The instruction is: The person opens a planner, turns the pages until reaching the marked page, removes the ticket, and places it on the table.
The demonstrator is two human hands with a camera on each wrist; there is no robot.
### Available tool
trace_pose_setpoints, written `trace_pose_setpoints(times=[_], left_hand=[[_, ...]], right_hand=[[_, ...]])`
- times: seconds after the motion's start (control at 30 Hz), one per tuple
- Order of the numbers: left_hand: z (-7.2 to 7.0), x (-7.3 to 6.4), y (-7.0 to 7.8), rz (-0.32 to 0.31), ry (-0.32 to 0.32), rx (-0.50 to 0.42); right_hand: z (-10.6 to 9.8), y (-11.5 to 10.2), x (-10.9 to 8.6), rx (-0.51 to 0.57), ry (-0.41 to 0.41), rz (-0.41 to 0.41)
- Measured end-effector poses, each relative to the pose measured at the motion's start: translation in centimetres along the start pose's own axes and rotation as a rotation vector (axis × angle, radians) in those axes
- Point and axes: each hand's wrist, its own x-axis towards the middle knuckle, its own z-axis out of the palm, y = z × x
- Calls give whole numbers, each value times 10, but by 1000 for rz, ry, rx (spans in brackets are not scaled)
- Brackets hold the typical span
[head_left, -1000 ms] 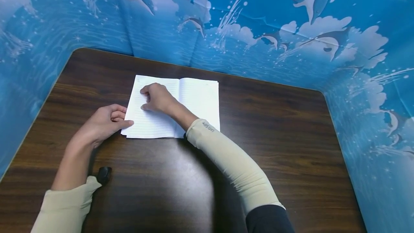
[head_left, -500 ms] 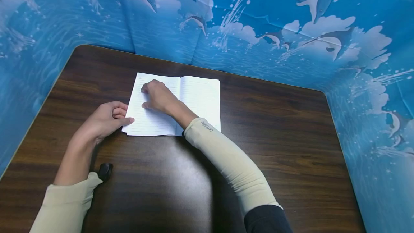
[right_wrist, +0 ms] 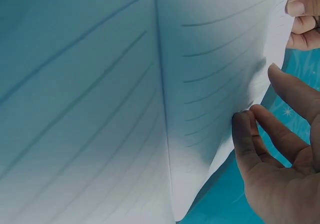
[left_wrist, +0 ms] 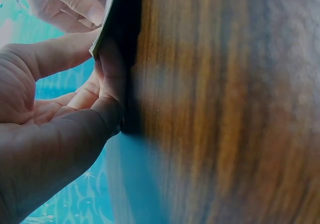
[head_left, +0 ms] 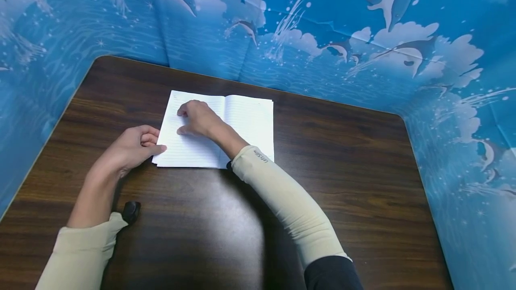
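Note:
An open notebook (head_left: 251, 122) with blank ruled pages lies flat on the dark wooden table. At its left edge, my left hand (head_left: 130, 149) pinches the pages, thumb on top and fingers under the edge; the left wrist view shows the notebook's edge (left_wrist: 104, 29) between them. Over the left page, my right hand (head_left: 199, 117) has its fingertips down on the paper, thumb spread away from the bent fingers. The right wrist view shows this right hand (right_wrist: 280, 179) with no object between thumb and fingers. My right forearm crosses the centre fold and hides part of it.
The brown wood-grain table (head_left: 342, 191) extends around the notebook on all sides. Behind it and at both sides hangs a blue cloth (head_left: 209, 44) printed with dolphins and clouds. A small black device (head_left: 131, 212) sits at my left sleeve's cuff.
Both hands keep almost the same places on the notebook. The whole head view has shifted slightly, so the notebook appears a little higher.

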Motion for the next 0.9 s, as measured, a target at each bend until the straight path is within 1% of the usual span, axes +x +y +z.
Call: trace_pose_setpoints(times=[0.23, 0.43, 0.67, 0.9], left_hand=[[0, -1, 1, -21, -5, 13], [0, 0, 0, -22, -4, 9], [2, 0, 0, -29, 0, 4], [2, 0, 1, -22, -10, -2]], right_hand=[[-4, 2, -5, -37, 11, 38], [-12, 11, -12, -46, 30, 38], [-30, 30, -23, -40, 55, 72], [-46, 55, -35, -20, 70, 119]])
